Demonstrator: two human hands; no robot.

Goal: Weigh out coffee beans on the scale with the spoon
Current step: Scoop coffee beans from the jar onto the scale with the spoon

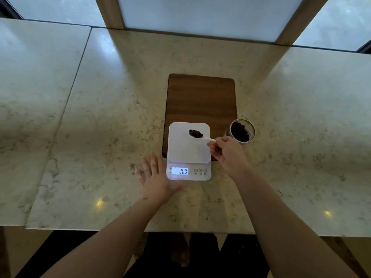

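Observation:
A white digital scale [183, 151] lies on the counter, its lit display reading 000. My right hand [226, 152] pinches the handle of a white spoon [206, 138] whose bowl, heaped with dark coffee beans [195, 133], hovers over the scale's upper right part. A glass jar [242, 131] holding more beans stands to the right of the scale, just beyond my right hand. My left hand [154, 177] rests flat on the counter, fingers spread, beside the scale's left front corner.
A dark wooden board [200, 97] lies under the far half of the scale. The pale marble counter [90, 127] reaches far to both sides, with its front edge near me. Window frames rise behind it.

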